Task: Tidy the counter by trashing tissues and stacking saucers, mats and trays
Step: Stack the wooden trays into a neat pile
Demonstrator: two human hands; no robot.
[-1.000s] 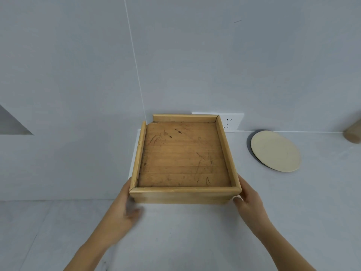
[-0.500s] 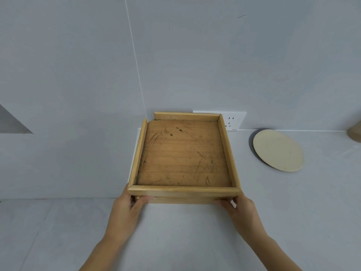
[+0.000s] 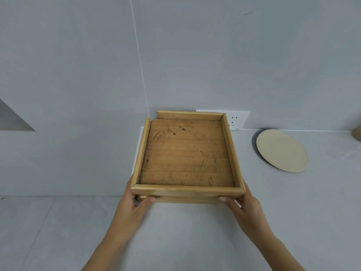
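A square wooden tray with a scratched floor and a chipped far-left corner sits in the counter's back corner. A second wooden edge shows under its front rail, so it seems to rest on another tray. My left hand grips the near-left corner, thumb on the front face. My right hand grips the near-right corner. A beige round saucer lies flat on the counter to the right, apart from the tray.
The grey counter meets grey walls at the back and left. A white wall socket sits behind the tray's far-right corner. A tan object is cut off at the right edge.
Both hands have shifted from the tray's sides to its near corners, fingers wrapping onto the front face. The tray has stayed in nearly the same place.
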